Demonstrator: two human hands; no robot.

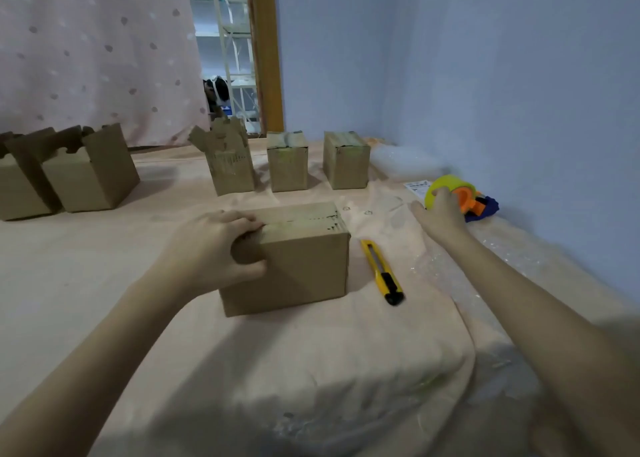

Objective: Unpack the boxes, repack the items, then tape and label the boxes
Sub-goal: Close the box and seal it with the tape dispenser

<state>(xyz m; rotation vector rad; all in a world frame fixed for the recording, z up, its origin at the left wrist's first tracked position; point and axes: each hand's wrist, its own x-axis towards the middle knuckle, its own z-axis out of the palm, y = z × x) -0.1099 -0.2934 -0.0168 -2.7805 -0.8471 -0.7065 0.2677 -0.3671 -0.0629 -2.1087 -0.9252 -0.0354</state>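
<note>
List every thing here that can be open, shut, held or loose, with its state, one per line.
Near box: flaps closed, gripped by left hand.
Tape dispenser: on the surface, right hand on its roll.
Utility knife: lying loose, blade not visible.
Two left boxes: open.
Torn box: open, flaps ragged.
Two far boxes: closed.

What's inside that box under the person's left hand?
Cannot be seen: the box has its flaps closed, and the left hand grips its top corner. Only cardboard shows.
</note>
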